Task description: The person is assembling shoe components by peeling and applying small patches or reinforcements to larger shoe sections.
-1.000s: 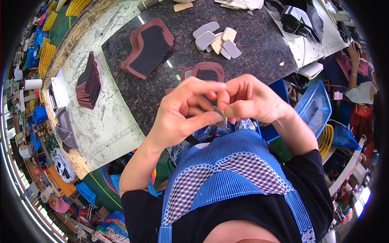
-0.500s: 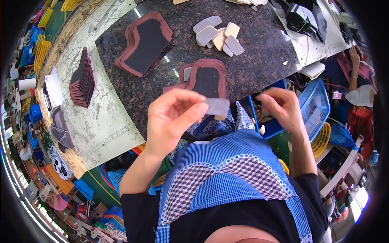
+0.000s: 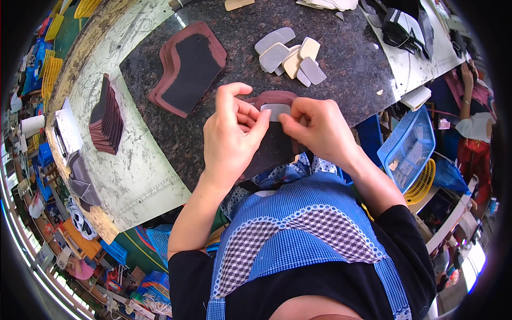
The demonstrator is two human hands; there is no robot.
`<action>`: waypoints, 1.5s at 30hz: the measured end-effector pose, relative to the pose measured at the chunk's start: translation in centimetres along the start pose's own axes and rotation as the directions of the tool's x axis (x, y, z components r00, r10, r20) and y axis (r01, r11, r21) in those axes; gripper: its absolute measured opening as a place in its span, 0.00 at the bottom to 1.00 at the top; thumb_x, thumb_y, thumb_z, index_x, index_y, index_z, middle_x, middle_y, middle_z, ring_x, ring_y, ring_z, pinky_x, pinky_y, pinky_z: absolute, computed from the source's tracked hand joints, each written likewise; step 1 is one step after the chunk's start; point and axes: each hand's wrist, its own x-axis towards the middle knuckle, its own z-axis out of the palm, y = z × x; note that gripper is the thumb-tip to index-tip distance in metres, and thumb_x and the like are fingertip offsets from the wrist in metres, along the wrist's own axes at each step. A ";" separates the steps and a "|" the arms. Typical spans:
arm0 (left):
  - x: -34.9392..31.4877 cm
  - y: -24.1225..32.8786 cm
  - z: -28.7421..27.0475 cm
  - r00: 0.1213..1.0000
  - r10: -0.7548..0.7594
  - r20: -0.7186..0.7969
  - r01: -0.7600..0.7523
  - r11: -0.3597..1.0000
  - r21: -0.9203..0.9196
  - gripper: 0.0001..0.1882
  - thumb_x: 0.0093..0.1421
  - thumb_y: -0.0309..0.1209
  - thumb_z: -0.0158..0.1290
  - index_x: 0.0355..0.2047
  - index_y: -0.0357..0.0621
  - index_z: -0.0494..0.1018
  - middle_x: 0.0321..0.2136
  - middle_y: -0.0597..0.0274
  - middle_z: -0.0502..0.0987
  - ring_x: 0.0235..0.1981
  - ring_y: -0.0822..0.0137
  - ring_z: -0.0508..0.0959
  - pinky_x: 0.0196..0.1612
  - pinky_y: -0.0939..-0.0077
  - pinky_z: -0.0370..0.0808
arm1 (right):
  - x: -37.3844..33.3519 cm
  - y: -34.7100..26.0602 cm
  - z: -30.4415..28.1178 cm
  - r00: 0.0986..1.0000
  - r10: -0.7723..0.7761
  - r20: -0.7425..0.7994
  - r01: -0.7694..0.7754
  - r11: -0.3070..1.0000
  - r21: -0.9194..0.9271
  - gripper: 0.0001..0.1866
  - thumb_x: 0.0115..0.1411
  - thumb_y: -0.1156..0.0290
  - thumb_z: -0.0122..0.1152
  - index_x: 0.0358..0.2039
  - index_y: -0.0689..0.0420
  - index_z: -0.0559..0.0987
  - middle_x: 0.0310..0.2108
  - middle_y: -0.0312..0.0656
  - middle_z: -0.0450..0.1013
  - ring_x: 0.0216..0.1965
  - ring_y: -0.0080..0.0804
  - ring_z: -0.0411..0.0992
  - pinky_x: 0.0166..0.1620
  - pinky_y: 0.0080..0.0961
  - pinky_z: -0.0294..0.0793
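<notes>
A small grey patch (image 3: 276, 111) with rounded corners lies against the far part of a black piece with a maroon border (image 3: 268, 146), close in front of my apron. My left hand (image 3: 233, 130) has its thumb tip on the patch's left end; the index finger is stretched out and lifted, the other fingers loosely bent. At the opposite end, my right hand (image 3: 321, 128) pinches the patch's edge between thumb and bent fingers. Both hands partly cover the piece beneath, so its side edges are mostly hidden.
Beyond my hands, grey and cream patches (image 3: 291, 61) lie loose on the dark stone slab (image 3: 242, 45). Left stand a stack of maroon-bordered black pieces (image 3: 193, 69) and a fanned stack (image 3: 106, 120). A blue basket (image 3: 409, 144) is at the right.
My left hand has brought the grey patch down onto the bordered piece and raised its index finger. My right hand has come left from the blue bin to the patch's right end.
</notes>
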 end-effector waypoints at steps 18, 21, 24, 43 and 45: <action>3.6 -0.8 -8.0 0.836 0.502 -0.220 -0.332 0.783 0.525 0.06 0.57 0.26 0.62 0.35 0.38 0.82 0.38 0.57 0.84 0.39 0.60 0.84 0.46 0.70 0.79 | 2.9 5.4 -4.0 0.861 -0.245 -0.446 0.215 0.970 -0.118 0.11 0.58 0.66 0.70 0.35 0.61 0.84 0.29 0.37 0.72 0.29 0.26 0.71 0.32 0.22 0.71; 0.2 2.2 -6.1 0.449 0.891 0.062 -0.660 0.284 0.696 0.06 0.56 0.26 0.62 0.32 0.35 0.81 0.34 0.55 0.84 0.36 0.61 0.85 0.42 0.70 0.80 | 1.6 5.5 -5.8 0.915 0.009 -0.403 0.147 0.924 0.354 0.11 0.62 0.68 0.67 0.36 0.64 0.84 0.28 0.29 0.74 0.27 0.17 0.67 0.31 0.18 0.66; -5.0 1.2 -2.7 0.535 0.739 0.409 -0.794 0.274 0.543 0.08 0.55 0.29 0.63 0.30 0.36 0.80 0.38 0.56 0.84 0.41 0.60 0.84 0.39 0.70 0.79 | 0.0 4.3 -6.4 0.948 0.021 -0.317 0.197 0.744 0.638 0.10 0.62 0.70 0.66 0.41 0.61 0.81 0.33 0.35 0.79 0.31 0.17 0.73 0.33 0.14 0.69; -4.8 3.9 -0.6 0.972 0.140 0.189 -0.034 0.878 -0.478 0.13 0.63 0.18 0.57 0.48 0.35 0.72 0.38 0.59 0.78 0.39 0.72 0.81 0.43 0.78 0.82 | -4.6 -1.3 -2.5 0.985 -0.095 0.141 -0.044 0.659 0.751 0.09 0.63 0.74 0.63 0.42 0.65 0.80 0.35 0.38 0.80 0.37 0.19 0.77 0.43 0.18 0.76; -4.9 3.9 -0.7 0.982 0.140 0.131 -0.079 0.919 -0.386 0.20 0.63 0.18 0.57 0.54 0.37 0.67 0.36 0.60 0.77 0.38 0.73 0.81 0.42 0.79 0.82 | -4.3 -1.4 -3.1 0.977 -0.073 0.200 -0.100 0.672 0.734 0.09 0.62 0.75 0.64 0.41 0.65 0.80 0.35 0.37 0.79 0.36 0.18 0.77 0.40 0.17 0.77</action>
